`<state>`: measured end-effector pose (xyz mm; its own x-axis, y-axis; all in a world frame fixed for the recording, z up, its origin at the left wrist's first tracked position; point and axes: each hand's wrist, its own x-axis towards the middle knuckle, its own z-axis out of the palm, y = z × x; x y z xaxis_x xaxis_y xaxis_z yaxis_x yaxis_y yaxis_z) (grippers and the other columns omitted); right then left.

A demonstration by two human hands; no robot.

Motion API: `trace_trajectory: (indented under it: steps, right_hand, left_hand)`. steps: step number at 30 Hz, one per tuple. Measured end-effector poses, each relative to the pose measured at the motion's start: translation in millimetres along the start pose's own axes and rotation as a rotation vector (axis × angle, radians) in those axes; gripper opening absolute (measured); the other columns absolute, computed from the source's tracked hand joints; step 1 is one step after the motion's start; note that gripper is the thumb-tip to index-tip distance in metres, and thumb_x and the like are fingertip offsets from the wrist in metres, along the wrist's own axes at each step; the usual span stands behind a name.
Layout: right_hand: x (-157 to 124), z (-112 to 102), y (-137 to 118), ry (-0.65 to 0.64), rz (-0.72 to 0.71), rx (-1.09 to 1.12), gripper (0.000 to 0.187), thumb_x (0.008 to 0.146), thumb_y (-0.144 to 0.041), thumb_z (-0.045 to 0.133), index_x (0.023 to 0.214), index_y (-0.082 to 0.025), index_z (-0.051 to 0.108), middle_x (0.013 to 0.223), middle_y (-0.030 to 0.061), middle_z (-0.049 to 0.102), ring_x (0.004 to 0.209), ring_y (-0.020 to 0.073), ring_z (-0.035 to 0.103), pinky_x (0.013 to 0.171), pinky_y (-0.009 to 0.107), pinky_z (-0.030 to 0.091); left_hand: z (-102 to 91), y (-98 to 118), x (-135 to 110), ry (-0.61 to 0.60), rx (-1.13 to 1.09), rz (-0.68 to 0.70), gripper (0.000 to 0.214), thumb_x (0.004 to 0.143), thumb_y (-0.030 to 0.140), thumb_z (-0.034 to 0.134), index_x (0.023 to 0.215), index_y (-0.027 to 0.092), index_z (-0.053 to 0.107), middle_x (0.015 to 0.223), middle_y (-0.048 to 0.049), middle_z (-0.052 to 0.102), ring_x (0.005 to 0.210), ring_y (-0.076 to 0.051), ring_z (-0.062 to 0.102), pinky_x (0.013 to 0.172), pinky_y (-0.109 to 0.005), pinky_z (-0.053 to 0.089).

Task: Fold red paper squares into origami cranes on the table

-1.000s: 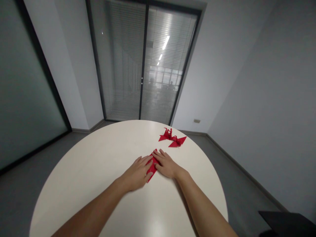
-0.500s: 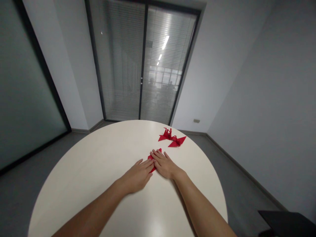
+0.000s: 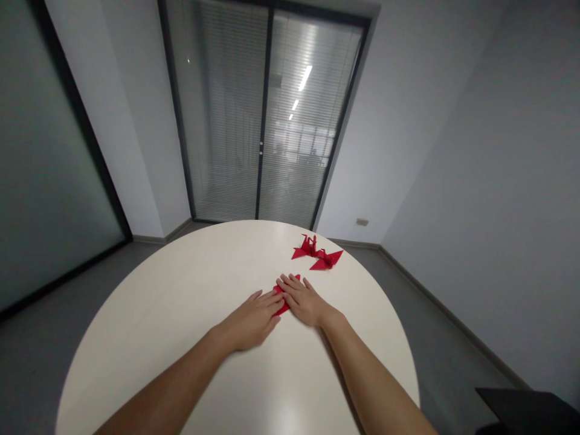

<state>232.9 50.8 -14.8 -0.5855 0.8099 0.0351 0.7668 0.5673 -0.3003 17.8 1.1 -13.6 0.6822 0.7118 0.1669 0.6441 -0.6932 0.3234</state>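
A piece of folded red paper (image 3: 284, 308) lies on the white round table (image 3: 181, 290), mostly covered by fingers. My left hand (image 3: 256, 319) rests on its left part, fingers stretched out and palm down. From the right, my right hand (image 3: 304, 301) presses flat on the paper with its fingers spread. The fingertips of both hands meet over the paper's middle, so its full shape is hidden. Beyond my right hand stand red paper cranes, one (image 3: 306, 248) farther back and another (image 3: 327, 260) nearer, touching or almost touching each other.
A glass door with blinds (image 3: 290, 181) stands behind the table. Frosted glass (image 3: 54, 181) is on the left, and a plain wall (image 3: 489, 211) on the right. A black object (image 3: 530, 411), its kind unclear, sits at the lower right beside the table.
Both hands stay on the folded paper, with only a slight shift of the fingers. The view has moved a little; the cranes stand as before.
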Motion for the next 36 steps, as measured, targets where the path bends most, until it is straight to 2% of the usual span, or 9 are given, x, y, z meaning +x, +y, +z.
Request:
trace_trajectory:
  steps: [3,7,12,15,18,21,26,32,36]
  right_hand:
    - [0.9,1.0,3.2,-0.069,0.104,-0.003,0.059,0.104,-0.047,0.020,0.158,-0.022,0.022,0.165,0.0069,0.017,0.153,0.0283,0.012,0.121,0.057,0.010]
    - [-0.6,1.0,4.6,-0.033,0.205,-0.018,0.065,0.103,-0.051,0.023,0.158,-0.017,0.021,0.165,0.0090,0.015,0.153,0.0298,0.009,0.121,0.056,0.007]
    - [-3.0,-2.6,3.3,0.038,0.096,-0.008,0.060,0.103,-0.045,0.027,0.155,-0.014,0.033,0.163,0.0101,0.022,0.153,0.0313,0.008,0.121,0.057,0.007]
    - [-4.1,-4.0,4.8,0.008,0.002,0.056,0.056,0.103,-0.041,0.030,0.154,-0.017,0.036,0.161,0.0110,0.028,0.152,0.0295,0.016,0.121,0.055,0.015]
    - [-5.7,-4.9,6.2,0.020,-0.015,0.075,0.056,0.101,-0.039,0.039,0.152,-0.016,0.039,0.158,0.0147,0.035,0.148,0.0306,0.028,0.119,0.055,0.022]
    - [-6.4,-7.8,4.2,0.089,-0.071,0.044,0.051,0.093,-0.037,0.054,0.141,-0.018,0.055,0.149,0.0156,0.049,0.142,0.0336,0.039,0.116,0.056,0.027]
    - [-5.5,-13.6,-4.2,0.177,-0.165,0.112,0.029,0.089,-0.027,0.061,0.114,-0.024,0.074,0.123,0.0085,0.070,0.118,0.0261,0.061,0.101,0.038,0.046]
    - [-4.7,-13.6,-8.3,0.203,-0.149,0.142,0.019,0.091,-0.021,0.057,0.097,-0.021,0.075,0.103,0.0066,0.073,0.098,0.0216,0.064,0.088,0.032,0.047]
    - [-3.4,-11.9,-9.5,0.242,-0.122,0.136,0.015,0.092,-0.020,0.057,0.093,-0.018,0.071,0.095,0.0068,0.071,0.093,0.0203,0.061,0.084,0.031,0.046]
  left_hand:
    - [1.1,-2.1,0.1,-0.017,0.011,-0.014,0.048,0.100,0.028,0.036,0.148,0.026,0.042,0.156,-0.0081,0.043,0.145,-0.024,0.035,0.119,-0.051,0.025]
    - [3.7,-4.7,0.8,0.016,0.051,-0.004,0.047,0.099,0.026,0.037,0.145,0.024,0.047,0.151,-0.0079,0.050,0.140,-0.024,0.043,0.118,-0.049,0.027]
    - [1.4,-10.5,-0.1,0.112,0.144,0.005,0.046,0.090,0.013,0.045,0.134,0.018,0.058,0.138,-0.0088,0.062,0.127,-0.026,0.051,0.111,-0.043,0.037]
    - [-1.2,-15.2,-0.9,0.139,0.168,-0.030,0.043,0.087,0.009,0.048,0.126,0.018,0.063,0.130,-0.0095,0.066,0.117,-0.026,0.056,0.104,-0.042,0.042]
    - [-3.1,-18.7,-1.1,0.160,0.172,-0.058,0.035,0.089,0.010,0.049,0.119,0.017,0.066,0.125,-0.0110,0.069,0.112,-0.026,0.061,0.101,-0.042,0.043]
    - [-4.1,-21.1,-0.9,0.181,0.153,-0.071,0.029,0.091,0.013,0.050,0.114,0.017,0.068,0.122,-0.0108,0.070,0.111,-0.025,0.063,0.103,-0.042,0.042]
    - [-4.2,-22.9,0.3,0.198,0.103,-0.085,0.024,0.092,0.015,0.052,0.108,0.020,0.069,0.112,-0.0072,0.073,0.105,-0.023,0.065,0.103,-0.041,0.040]
    - [-4.6,-20.2,4.4,0.207,0.043,-0.201,0.019,0.095,0.022,0.049,0.096,0.020,0.068,0.096,-0.0050,0.073,0.088,-0.021,0.066,0.080,-0.031,0.048]
    - [-3.8,-19.8,6.8,0.225,-0.012,-0.234,0.023,0.096,0.020,0.045,0.096,0.020,0.068,0.099,-0.0055,0.072,0.089,-0.020,0.067,0.080,-0.028,0.047]
